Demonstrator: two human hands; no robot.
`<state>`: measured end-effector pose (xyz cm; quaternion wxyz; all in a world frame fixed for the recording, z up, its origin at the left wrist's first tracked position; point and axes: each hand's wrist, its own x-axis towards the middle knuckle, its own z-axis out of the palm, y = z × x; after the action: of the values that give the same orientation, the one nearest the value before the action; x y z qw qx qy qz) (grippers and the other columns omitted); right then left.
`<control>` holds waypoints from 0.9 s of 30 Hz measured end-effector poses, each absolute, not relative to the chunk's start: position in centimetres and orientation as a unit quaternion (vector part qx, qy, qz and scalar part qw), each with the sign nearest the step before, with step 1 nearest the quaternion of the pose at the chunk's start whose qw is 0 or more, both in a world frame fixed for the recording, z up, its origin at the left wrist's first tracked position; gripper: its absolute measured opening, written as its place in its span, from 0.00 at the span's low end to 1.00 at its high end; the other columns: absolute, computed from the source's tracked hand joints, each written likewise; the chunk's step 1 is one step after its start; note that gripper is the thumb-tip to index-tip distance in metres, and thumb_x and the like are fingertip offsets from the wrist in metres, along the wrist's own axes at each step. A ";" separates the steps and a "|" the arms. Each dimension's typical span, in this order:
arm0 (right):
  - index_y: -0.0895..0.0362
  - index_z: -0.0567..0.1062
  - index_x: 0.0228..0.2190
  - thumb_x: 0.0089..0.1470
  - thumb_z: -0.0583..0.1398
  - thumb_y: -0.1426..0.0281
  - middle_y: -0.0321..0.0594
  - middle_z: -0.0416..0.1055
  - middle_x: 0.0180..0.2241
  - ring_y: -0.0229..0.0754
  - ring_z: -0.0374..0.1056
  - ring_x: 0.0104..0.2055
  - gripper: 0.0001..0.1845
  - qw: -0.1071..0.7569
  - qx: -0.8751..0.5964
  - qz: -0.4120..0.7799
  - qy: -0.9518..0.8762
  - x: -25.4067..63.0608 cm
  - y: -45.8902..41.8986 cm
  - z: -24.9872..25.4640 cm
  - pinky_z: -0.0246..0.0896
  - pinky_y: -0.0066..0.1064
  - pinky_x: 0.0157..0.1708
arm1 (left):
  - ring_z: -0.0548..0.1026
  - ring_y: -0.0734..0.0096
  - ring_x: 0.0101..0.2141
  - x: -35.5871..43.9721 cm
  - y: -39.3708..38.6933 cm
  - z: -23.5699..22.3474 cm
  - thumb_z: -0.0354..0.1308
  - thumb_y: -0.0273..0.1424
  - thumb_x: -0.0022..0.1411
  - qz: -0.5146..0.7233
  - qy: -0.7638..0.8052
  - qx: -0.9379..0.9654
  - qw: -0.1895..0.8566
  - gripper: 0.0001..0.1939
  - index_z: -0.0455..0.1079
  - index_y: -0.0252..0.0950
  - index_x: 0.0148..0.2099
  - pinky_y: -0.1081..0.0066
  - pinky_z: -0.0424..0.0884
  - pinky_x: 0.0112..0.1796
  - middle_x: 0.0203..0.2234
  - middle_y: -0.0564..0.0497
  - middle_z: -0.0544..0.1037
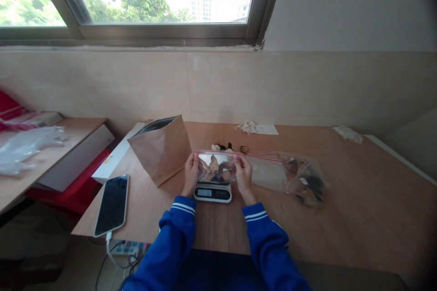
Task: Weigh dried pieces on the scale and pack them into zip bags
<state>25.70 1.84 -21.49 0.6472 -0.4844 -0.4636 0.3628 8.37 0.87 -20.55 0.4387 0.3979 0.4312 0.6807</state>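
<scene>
Between my two hands is a clear zip bag (218, 170) with a red seal line, holding brown dried pieces. My left hand (191, 175) pinches its upper left corner, and my right hand (243, 173) pinches the upper right one. The bag is above a small white kitchen scale (212, 193) with a lit display too small to read. Whether the bag rests on the scale I cannot tell. Right of my right hand lies a larger clear zip bag (303, 182) with dark and brown dried pieces at its far end. Several loose dried pieces (222, 147) sit behind the held bag.
An upright brown paper bag (165, 148) gapes at the top on the left. Near the table's left edge is a phone (112, 204) on a white cable. White scraps (247, 127) lie by the wall. Crumpled clear plastic (29, 148) covers part of the side table.
</scene>
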 end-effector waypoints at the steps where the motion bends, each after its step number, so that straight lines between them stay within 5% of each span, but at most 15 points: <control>1: 0.60 0.78 0.31 0.52 0.60 0.47 0.37 0.70 0.22 0.38 0.62 0.24 0.26 0.648 -0.484 0.370 -0.458 25.9 1.9 -21.5 0.56 0.28 0.25 | 0.61 0.82 0.15 8.2 0.9 -20.5 0.58 0.51 0.58 0.680 0.432 0.400 0.438 0.22 0.69 0.34 0.36 0.80 0.54 0.16 0.16 0.58 0.66; 5: 0.60 0.77 0.28 0.52 0.59 0.46 0.40 0.73 0.24 0.42 0.68 0.27 0.27 0.659 -0.490 0.376 -0.428 26.5 2.0 -21.6 0.62 0.30 0.28 | 0.65 0.81 0.15 7.8 0.6 -20.2 0.61 0.47 0.57 0.674 0.440 0.410 0.428 0.21 0.70 0.34 0.42 0.80 0.56 0.15 0.21 0.55 0.73; 14: 0.59 0.77 0.28 0.57 0.55 0.47 0.44 0.77 0.29 0.44 0.72 0.32 0.28 0.644 -0.444 0.387 -0.488 26.1 1.1 -20.4 0.66 0.33 0.33 | 0.69 0.79 0.19 8.1 -0.1 -19.6 0.63 0.44 0.56 0.649 0.467 0.432 0.418 0.18 0.72 0.33 0.38 0.81 0.61 0.16 0.26 0.51 0.76; 23: 0.57 0.66 0.18 0.55 0.54 0.43 0.31 0.58 0.16 0.35 0.54 0.20 0.31 0.635 -0.527 0.265 -0.499 27.7 2.1 -22.0 0.50 0.27 0.22 | 0.64 0.80 0.15 7.4 0.9 -20.9 0.61 0.46 0.56 0.645 0.469 0.425 0.429 0.19 0.70 0.34 0.34 0.79 0.59 0.15 0.20 0.55 0.71; 27: 0.60 0.74 0.25 0.55 0.54 0.44 0.32 0.59 0.17 0.35 0.54 0.21 0.31 0.618 -0.525 0.286 -0.510 27.7 2.4 -23.0 0.49 0.27 0.21 | 0.63 0.82 0.16 7.2 1.7 -21.8 0.63 0.45 0.55 0.656 0.474 0.411 0.420 0.19 0.69 0.33 0.32 0.80 0.57 0.17 0.19 0.56 0.69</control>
<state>27.65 2.41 -22.97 0.6179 -0.5252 -0.5104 0.2861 7.25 1.70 -21.83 0.4201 0.4107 0.4742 0.6558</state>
